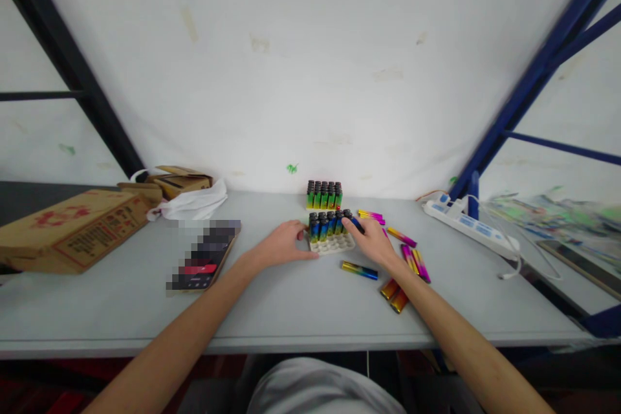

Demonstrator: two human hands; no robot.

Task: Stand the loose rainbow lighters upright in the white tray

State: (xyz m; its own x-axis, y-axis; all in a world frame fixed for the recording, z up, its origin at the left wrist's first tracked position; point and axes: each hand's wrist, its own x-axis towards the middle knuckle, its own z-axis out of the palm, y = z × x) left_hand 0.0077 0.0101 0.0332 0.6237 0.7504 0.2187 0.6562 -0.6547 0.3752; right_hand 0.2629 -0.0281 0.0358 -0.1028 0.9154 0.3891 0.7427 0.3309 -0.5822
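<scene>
A pale tray with rows of round holes (334, 246) lies on the table between my hands. Blue-and-gold tubes with black tops (324, 228) stand upright in its rear rows, while front holes show uncovered. My left hand (284, 242) grips the tray's left side, thumb along the front corner. The fingers of my right hand (371, 239) are closed on a dark blue tube (358, 225), tilted at the tray's right rear. Its lower part is hidden by the hand. One gold-to-blue tube (359, 270) lies in front of the tray.
Behind stands a block of green tubes (324, 195). Pink-and-yellow tubes (416, 262) and orange tubes (395, 296) lie around my right forearm. At left are a phone (208, 259), a cardboard box (72, 226) and a white bag (194, 202); at right, a power strip (470, 226).
</scene>
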